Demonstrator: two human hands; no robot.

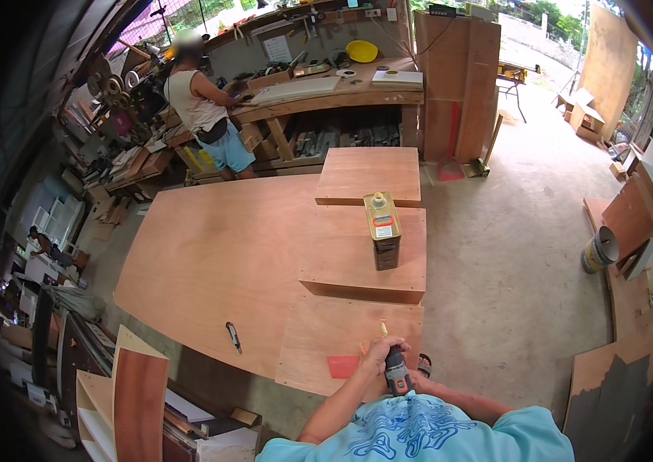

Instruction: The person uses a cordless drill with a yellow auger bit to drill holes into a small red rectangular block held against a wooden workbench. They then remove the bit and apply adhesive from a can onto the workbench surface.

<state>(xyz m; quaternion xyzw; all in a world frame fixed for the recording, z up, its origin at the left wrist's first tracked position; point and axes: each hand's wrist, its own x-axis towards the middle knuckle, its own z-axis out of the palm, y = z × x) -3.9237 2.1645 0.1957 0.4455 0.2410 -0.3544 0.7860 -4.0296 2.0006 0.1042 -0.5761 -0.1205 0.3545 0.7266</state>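
Workshop with a concrete floor; a person stands at the rear desk point(326, 96). Foreground: a broad plywood panel point(211, 246), with two boxes point(365, 169) and a near board point(303, 346) in a row along its right side.

Drill point(398, 377): held close to the wearer's shirt, over the near board. Left hand point(383, 353): fingers wrapped about the drill's front. Right hand point(421, 381): at the drill's rear; its grip is largely hidden and cannot be confirmed. Contact between the drill's tip and the board cannot be determined.

Progress, as judged: both boxes appear assembled. Small dark marks along the near board's edges suggest fastening there is partly done; whether any points remain cannot be established. A can point(386, 250) stands on the middle box, a red sheet point(342, 366) lies on the near board, and a knife point(233, 337) lies on the panel, none in hand.
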